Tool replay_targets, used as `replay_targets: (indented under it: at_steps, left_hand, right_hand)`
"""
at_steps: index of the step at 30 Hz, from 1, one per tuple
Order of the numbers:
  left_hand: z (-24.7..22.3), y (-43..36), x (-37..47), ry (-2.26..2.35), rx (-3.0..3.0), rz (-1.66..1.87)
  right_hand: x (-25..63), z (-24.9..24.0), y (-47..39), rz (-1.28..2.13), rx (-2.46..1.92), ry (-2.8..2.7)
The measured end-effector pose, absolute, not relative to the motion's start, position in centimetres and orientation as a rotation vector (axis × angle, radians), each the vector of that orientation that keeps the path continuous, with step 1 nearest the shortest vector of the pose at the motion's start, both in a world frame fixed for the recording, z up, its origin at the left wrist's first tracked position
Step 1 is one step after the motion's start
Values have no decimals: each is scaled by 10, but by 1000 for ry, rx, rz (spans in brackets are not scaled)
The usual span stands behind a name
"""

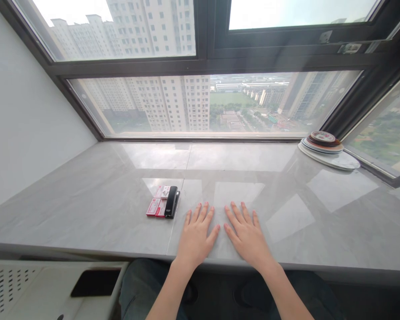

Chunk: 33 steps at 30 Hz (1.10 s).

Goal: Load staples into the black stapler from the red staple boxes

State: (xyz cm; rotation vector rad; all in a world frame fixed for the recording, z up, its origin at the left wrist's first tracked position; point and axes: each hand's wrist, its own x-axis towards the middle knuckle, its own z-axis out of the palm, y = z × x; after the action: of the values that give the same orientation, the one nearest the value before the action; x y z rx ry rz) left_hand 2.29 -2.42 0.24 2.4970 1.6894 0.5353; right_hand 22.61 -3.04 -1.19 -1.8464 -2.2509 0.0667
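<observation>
My left hand (pixel 197 234) lies flat on the grey marbled sill (pixel 86 209), palm down with its fingers spread. Beside it, my right hand (pixel 247 234) rests the same way, a small gap between the two thumbs. Neither hand holds anything. To the left of my left hand, and apart from it, is a black stapler (pixel 171 202). Small red and white boxes (pixel 157 207) lie against the stapler's left side; they look like staple boxes, though their print is too small to read.
At the far right corner of the sill sits a stack of plates (pixel 323 144) on a larger white round board (pixel 348 162). Dark-framed windows (pixel 200 141) border the back and right. Below the front edge at left is a white perforated surface (pixel 46 284) with a dark rectangular opening.
</observation>
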Motion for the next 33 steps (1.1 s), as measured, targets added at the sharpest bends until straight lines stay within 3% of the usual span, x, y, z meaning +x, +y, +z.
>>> replay_targets:
  at_steps: [33]
  left_hand:
    - [-1,-24,22,1665,2513,584]
  right_hand:
    - [225,-9,-32,82,-1856,-2248]
